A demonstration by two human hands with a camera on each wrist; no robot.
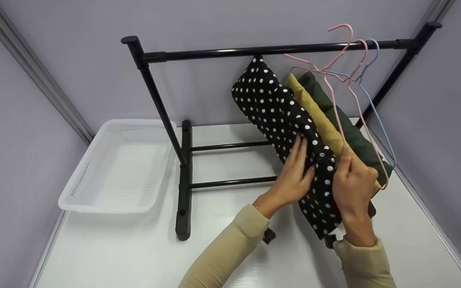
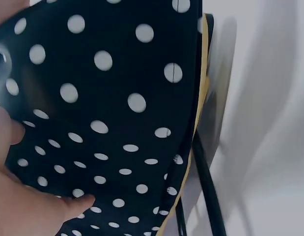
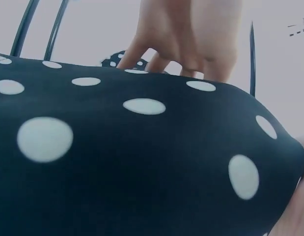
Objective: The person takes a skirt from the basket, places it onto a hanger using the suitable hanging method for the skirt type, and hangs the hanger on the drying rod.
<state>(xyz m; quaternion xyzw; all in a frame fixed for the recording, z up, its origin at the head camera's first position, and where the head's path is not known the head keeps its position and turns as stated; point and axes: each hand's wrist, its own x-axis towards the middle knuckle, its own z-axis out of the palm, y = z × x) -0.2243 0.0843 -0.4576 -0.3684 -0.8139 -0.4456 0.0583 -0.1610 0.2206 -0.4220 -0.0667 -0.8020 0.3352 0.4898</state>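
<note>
A black cloth with white polka dots (image 1: 270, 108) drapes below the rail, folded over the nearest pink hanger (image 1: 334, 102). My left hand (image 1: 292, 176) rests on the cloth's front with fingers extended; in the left wrist view its thumb (image 2: 78, 206) lies against the dotted fabric. My right hand (image 1: 354, 184) pinches the lower right end of the nearest pink hanger, beside the cloth's edge. The fingertips are partly hidden there. Behind hang a yellow cloth (image 1: 314, 108) on another pink hanger (image 1: 360, 102) and a dark green cloth (image 1: 354, 132) on a blue hanger (image 1: 382, 124).
A black garment rack (image 1: 222, 52) spans the white table (image 1: 106, 248), with its foot bar (image 1: 184, 200) at the left and two lower crossbars (image 1: 230, 182). A white plastic basket (image 1: 108, 209) stands left of it. Grey partition walls enclose the table.
</note>
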